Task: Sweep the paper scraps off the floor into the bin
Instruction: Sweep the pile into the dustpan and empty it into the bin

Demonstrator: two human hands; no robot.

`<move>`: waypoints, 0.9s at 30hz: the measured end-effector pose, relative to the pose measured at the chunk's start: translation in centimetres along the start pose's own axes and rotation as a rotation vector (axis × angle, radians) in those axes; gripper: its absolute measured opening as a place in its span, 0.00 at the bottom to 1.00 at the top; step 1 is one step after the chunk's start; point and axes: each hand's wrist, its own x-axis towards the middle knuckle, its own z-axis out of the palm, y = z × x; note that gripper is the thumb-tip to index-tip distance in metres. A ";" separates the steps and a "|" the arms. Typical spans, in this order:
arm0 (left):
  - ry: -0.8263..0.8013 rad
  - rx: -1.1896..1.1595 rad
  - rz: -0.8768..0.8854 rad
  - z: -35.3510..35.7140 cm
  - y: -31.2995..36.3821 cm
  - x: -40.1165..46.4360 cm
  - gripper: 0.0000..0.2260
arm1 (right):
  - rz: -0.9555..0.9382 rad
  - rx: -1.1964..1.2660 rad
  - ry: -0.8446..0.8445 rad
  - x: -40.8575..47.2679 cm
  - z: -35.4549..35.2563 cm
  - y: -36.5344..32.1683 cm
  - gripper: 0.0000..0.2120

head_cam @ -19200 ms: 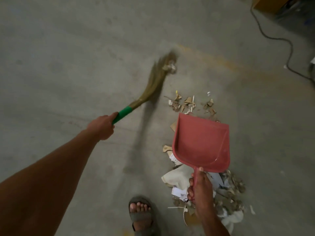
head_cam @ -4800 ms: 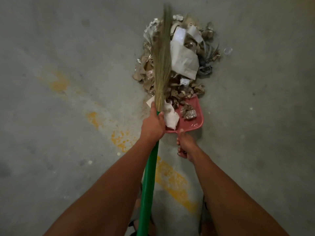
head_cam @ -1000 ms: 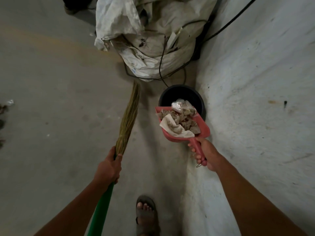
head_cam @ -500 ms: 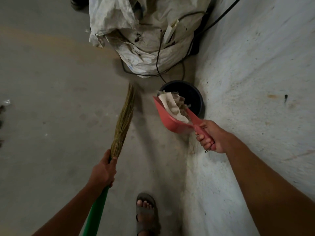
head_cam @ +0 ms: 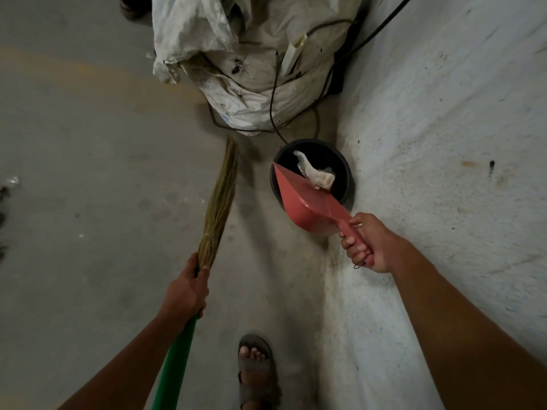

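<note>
Crowding the bin [head_cam: 343,161] (sack [head_cam: 251,69], cable [head_cam: 273,93], wall [head_cam: 444,128]), hands [head_cam: 371,244] grip tipped dustpan [head_cam: 302,202] and broom [head_cam: 219,199].

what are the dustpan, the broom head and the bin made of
Dustpan: looks like moulded plastic, smooth pinkish red with a slight sheen.
Broom head: bundled dry grass or straw, judging by its fine tan strands.
Bin: probably black plastic; too dark to confirm.

The grey concrete floor [head_cam: 88,179] carries a black bin [head_cam: 347,170], a white sack [head_cam: 251,93] and a sandalled foot [head_cam: 256,371].
</note>
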 end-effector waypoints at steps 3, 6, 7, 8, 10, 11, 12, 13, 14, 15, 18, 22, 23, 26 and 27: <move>0.001 0.006 -0.005 0.0 -0.2 -0.1 0.25 | 0.002 0.030 -0.021 -0.5 0.0 0.0 0.13; 0.007 0.001 -0.015 -0.1 -0.6 -0.2 0.25 | 0.008 0.018 -0.025 -0.9 0.1 0.2 0.13; 0.008 -0.003 -0.017 -0.1 -0.7 -0.2 0.25 | 0.004 0.018 -0.021 -1.0 0.2 0.3 0.13; 0.008 -0.006 -0.018 -0.1 -0.8 -0.3 0.25 | -0.004 0.018 -0.016 -1.1 0.4 0.4 0.13; 0.005 -0.004 -0.019 -0.2 -1.1 -0.6 0.25 | -0.017 0.011 -0.006 -1.2 0.8 0.7 0.13; 0.005 -0.003 -0.023 -0.2 -1.2 -0.6 0.25 | -0.023 0.007 -0.005 -1.2 1.1 0.9 0.13; 0.006 -0.005 -0.028 -0.2 -1.4 -0.7 0.25 | -0.031 0.006 -0.006 -1.1 1.4 1.2 0.13; 0.010 -0.008 -0.033 -0.2 -1.5 -0.7 0.25 | -0.040 0.007 -0.012 -1.0 1.9 1.5 0.13; 0.016 -0.014 -0.035 -0.3 -1.6 -0.8 0.25 | -0.050 0.004 -0.016 -1.0 2.5 1.8 0.13; 0.022 -0.020 -0.034 -0.3 -1.6 -0.9 0.25 | -0.064 -0.011 -0.013 -1.0 3.2 2.1 0.14; 0.030 -0.038 -0.030 -0.7 -1.9 -1.3 0.25 | -0.132 -0.136 0.041 -1.7 6.8 2.7 0.15; 0.082 -0.056 -0.035 -2.3 -2.6 -1.3 0.26 | -0.228 -0.354 0.139 -1.6 13.0 4.0 0.18; 0.103 -0.065 -0.034 -3.0 -2.9 -1.2 0.26 | -0.246 -0.406 0.166 -1.3 14.6 4.4 0.19; 0.163 -0.081 -0.007 -5.4 -4.3 -0.9 0.25 | -0.301 -0.564 0.208 -0.4 18.8 5.6 0.21; 0.181 -0.077 -0.002 -6.4 -4.9 -0.7 0.26 | -0.310 -0.611 0.204 -0.3 20.4 6.0 0.22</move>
